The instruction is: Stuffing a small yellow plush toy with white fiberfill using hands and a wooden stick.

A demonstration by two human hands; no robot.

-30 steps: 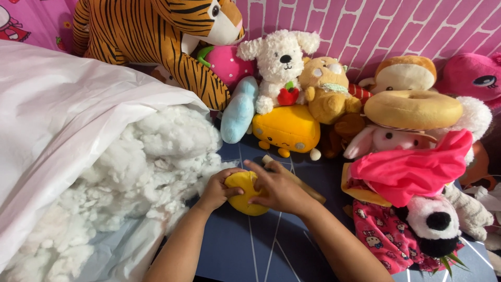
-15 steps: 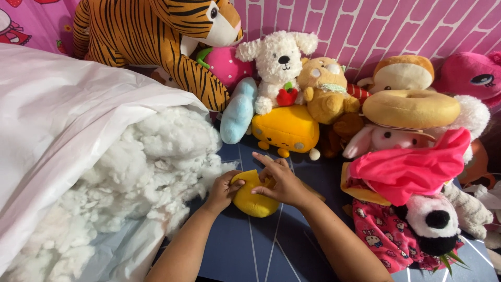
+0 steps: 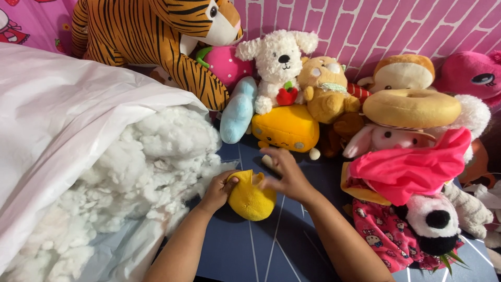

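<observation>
My left hand [image 3: 221,189] grips the left edge of a small yellow plush shell [image 3: 252,197] that rests on the dark blue mat [image 3: 271,250]. My right hand [image 3: 284,175] hovers just right of the shell's open top, fingers spread, touching or nearly touching its rim. White stuffing fluff [image 3: 141,172] spills from a large white bag [image 3: 62,115] immediately left of my left hand.
Plush toys crowd the back and right: a tiger [image 3: 156,36], a white dog [image 3: 279,62], a yellow block toy [image 3: 286,128], a tan bear [image 3: 326,89], a doughnut cushion [image 3: 412,107], a pink cloth [image 3: 412,167], a panda [image 3: 436,222]. A pink brick-pattern wall [image 3: 365,26] stands behind.
My right hand has lifted off the top of the yellow shell and shifted right and back. The shell now shows more fully, and my left hand still holds it.
</observation>
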